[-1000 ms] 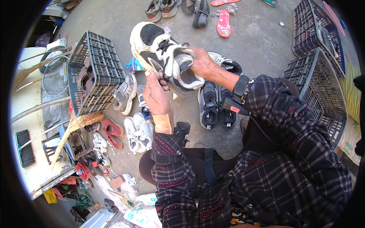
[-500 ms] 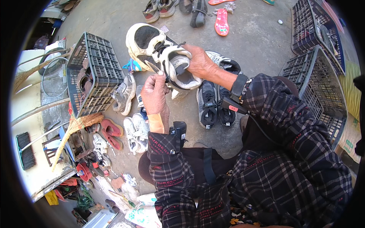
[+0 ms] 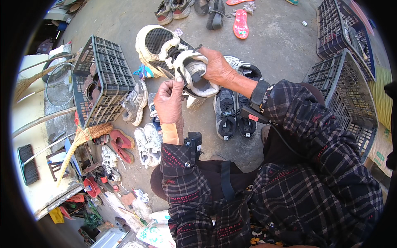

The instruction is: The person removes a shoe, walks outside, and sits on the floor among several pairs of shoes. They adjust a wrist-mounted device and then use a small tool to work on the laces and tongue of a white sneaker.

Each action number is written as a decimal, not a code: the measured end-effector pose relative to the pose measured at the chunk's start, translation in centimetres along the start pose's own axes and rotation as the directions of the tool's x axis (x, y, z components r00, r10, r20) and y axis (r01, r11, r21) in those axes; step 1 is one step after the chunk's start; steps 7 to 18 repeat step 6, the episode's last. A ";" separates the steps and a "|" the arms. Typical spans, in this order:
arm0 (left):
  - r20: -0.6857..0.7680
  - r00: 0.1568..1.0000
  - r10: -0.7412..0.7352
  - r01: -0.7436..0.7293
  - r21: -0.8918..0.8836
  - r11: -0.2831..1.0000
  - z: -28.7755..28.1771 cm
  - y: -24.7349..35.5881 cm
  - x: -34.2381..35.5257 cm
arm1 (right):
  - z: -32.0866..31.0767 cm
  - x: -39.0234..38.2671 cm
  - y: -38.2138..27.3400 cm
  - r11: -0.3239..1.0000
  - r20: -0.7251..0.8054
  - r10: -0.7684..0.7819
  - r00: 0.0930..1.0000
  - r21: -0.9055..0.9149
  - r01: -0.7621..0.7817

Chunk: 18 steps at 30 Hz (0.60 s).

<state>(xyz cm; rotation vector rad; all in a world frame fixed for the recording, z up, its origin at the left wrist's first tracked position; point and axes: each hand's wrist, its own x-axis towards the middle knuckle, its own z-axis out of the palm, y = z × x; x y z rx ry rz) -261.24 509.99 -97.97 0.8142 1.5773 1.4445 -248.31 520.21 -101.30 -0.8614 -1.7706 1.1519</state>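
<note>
A white sneaker (image 3: 187,56) with dark mesh panels and dark laces is held up, its opening facing me. My right hand (image 3: 218,68) is closed round the sneaker's right side. Against the left edge of its collar, my left hand (image 3: 170,101) is closed in a pinch, thumb up. A thin dark strip lies beside the left fingertips; what they grip is too small to make out. Beneath the held sneaker, a blue and yellow thing (image 3: 145,71) partly shows. A dark pair of sneakers (image 3: 226,111) stands on the ground below my right wrist.
A black crate (image 3: 101,78) holding shoes stands at left, by a straw broom (image 3: 84,134). White shoes (image 3: 149,142) and red shoes (image 3: 120,144) lie nearer. More crates (image 3: 345,95) stand at right. Beyond are a red insole (image 3: 241,25) and grey shoes (image 3: 175,9).
My left hand has shifted slightly, its thumb now up against the collar edge. The dark strip by its fingertips shows less. The sneaker and right hand have barely moved.
</note>
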 end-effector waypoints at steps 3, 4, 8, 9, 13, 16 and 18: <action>-0.008 0.999 0.046 -0.045 0.110 0.993 0.1 0.0 0.0 | 0.2 0.0 0.3 1.000 -0.004 -0.011 1.000 -0.013 0.011; -0.002 0.998 0.061 -0.060 0.145 0.988 0.1 0.0 0.0 | 0.2 0.0 0.5 0.999 -0.006 -0.032 0.999 -0.006 0.032; 0.007 0.996 0.084 -0.084 0.216 0.973 0.1 0.1 0.0 | 0.1 0.0 0.8 0.999 -0.003 -0.036 0.999 -0.016 0.036; 0.007 0.996 0.084 -0.084 0.216 0.973 0.1 0.1 0.0 | 0.1 0.0 0.8 0.999 -0.003 -0.036 0.999 -0.016 0.036; 0.007 0.996 0.084 -0.084 0.216 0.973 0.1 0.1 0.0 | 0.1 0.0 0.8 0.999 -0.003 -0.036 0.999 -0.016 0.036; 0.007 0.996 0.084 -0.084 0.216 0.973 0.1 0.1 0.0 | 0.1 0.0 0.8 0.999 -0.003 -0.036 0.999 -0.016 0.036; 0.007 0.996 0.084 -0.084 0.216 0.973 0.1 0.1 0.0 | 0.1 0.0 0.8 0.999 -0.003 -0.036 0.999 -0.016 0.036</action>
